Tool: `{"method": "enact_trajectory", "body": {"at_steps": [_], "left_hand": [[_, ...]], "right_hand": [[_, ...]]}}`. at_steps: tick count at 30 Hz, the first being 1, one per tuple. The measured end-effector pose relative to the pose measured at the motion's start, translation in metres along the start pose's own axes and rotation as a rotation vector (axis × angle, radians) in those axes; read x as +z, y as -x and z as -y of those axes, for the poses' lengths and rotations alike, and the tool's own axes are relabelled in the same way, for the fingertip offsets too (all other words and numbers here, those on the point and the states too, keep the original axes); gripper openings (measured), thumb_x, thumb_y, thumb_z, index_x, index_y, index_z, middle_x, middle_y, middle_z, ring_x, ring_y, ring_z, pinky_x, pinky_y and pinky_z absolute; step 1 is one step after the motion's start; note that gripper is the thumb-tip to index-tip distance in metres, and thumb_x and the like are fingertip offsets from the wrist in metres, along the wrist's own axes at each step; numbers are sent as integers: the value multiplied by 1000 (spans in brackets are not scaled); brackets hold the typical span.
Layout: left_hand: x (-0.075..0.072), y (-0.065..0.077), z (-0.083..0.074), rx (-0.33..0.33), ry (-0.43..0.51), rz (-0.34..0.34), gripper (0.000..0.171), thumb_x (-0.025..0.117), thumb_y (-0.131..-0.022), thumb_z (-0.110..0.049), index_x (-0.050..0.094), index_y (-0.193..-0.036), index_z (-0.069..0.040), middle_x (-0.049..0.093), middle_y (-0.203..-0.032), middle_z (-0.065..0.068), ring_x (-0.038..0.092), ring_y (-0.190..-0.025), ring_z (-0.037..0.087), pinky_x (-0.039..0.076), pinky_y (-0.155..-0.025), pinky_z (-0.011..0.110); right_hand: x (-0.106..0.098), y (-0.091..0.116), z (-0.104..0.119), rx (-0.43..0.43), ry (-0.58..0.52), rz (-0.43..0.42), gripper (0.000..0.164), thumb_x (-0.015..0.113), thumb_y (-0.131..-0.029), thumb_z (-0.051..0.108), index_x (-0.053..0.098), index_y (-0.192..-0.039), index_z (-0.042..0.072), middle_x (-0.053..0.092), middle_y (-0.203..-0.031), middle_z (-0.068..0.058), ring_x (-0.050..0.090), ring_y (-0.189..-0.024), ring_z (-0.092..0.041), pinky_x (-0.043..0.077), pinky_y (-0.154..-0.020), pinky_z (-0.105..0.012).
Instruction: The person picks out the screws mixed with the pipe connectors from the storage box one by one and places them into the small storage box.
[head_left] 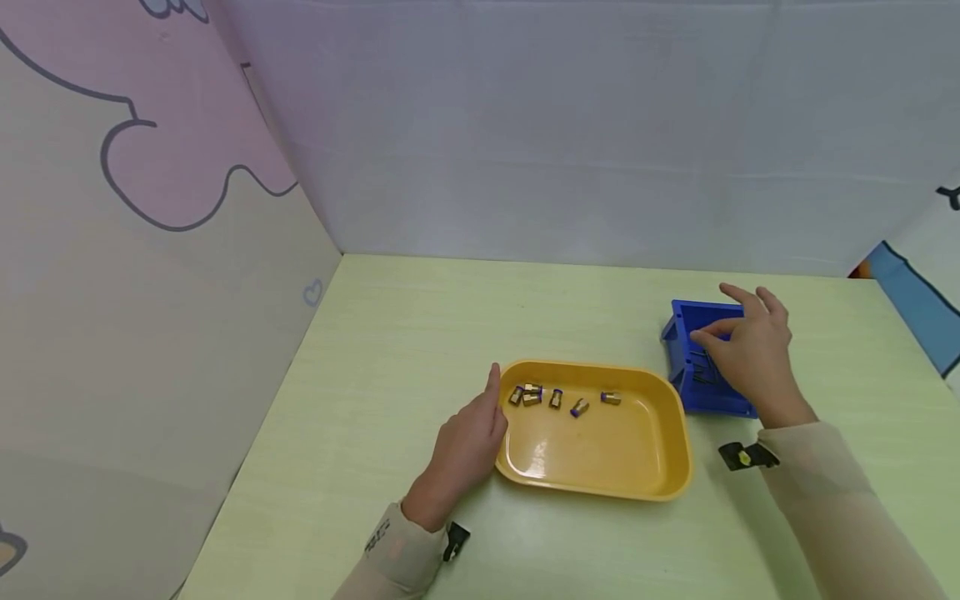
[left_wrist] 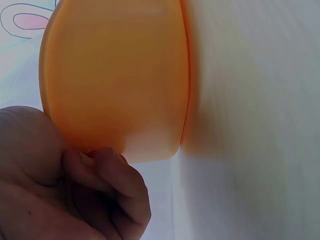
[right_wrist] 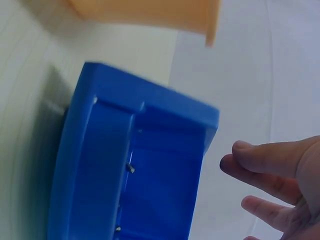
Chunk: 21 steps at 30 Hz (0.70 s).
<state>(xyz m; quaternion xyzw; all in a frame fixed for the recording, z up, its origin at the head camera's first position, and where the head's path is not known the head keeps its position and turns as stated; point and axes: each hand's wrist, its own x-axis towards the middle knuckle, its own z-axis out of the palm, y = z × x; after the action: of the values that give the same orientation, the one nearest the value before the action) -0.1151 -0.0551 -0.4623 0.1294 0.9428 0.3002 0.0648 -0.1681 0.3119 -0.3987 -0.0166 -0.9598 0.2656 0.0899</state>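
Note:
At the left end of a yellow tray (head_left: 600, 450), my left hand (head_left: 468, 437) grips the rim. Its curled fingers (left_wrist: 122, 185) press against the outer wall in the left wrist view. Several brass fittings (head_left: 556, 399) with blue collars lie along the tray's far side. My right hand (head_left: 753, 350) is raised over a blue bin (head_left: 678, 375), thumb and forefinger tips together, the other fingers spread. I cannot tell if something small sits in that pinch. Thin dark screw-like pieces (head_left: 701, 375) lie inside the bin, partly covered by the hand.
The pale wooden table (head_left: 360, 375) carries the tray, with the bin just beyond its right end. A white curtain-like backdrop (head_left: 562, 150) rises behind the table's far edge, and a printed panel (head_left: 150, 292) stands along the left side.

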Motion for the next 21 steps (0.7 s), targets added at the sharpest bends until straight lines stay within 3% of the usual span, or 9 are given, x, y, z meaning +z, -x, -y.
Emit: {"method": "enact_trajectory", "body": {"at_steps": [5,12,17,19,21], "left_hand": [[1,0,1,0,8,-5,60,39,-106,-21,18,-160,-11,65,-125,9,47,-66,16,40,-55,31],[2,1,1,-2,2,-9,58,39,-107,-23,19,-160,-12,61,-137,7,51,-73,14,43,-60,31],[2,1,1,-1,-10,-12,57,38,-107,-24,21,-160,-16,63,-133,6,51,-71,15,42,-59,31],[1,0,1,0,-18,-14,57,38,-107,-26,21,-160,-17,61,-136,6,58,-79,16,47,-64,33],[0,0,0,0,-30,-18,56,40,-107,-28,24,-160,-18,63,-130,5,57,-75,16,46,-61,32]], "right_hand": [[3,8,15,-85,-76,-2,32,64,-97,16,71,-104,-15,32,-155,-26,3,-147,-49,1,-110,-73],[11,28,43,-206,-135,19,27,66,-96,18,74,-107,-6,43,-148,-27,30,-138,-51,22,-108,-68],[11,46,57,-251,-117,30,23,68,-96,19,75,-106,-1,50,-143,-23,34,-135,-49,25,-106,-69],[10,51,60,-259,-115,23,22,68,-96,19,76,-106,1,52,-140,-21,36,-134,-47,26,-106,-69],[11,55,61,-270,-124,9,21,67,-96,18,76,-106,1,55,-138,-19,37,-134,-46,27,-105,-68]]}}
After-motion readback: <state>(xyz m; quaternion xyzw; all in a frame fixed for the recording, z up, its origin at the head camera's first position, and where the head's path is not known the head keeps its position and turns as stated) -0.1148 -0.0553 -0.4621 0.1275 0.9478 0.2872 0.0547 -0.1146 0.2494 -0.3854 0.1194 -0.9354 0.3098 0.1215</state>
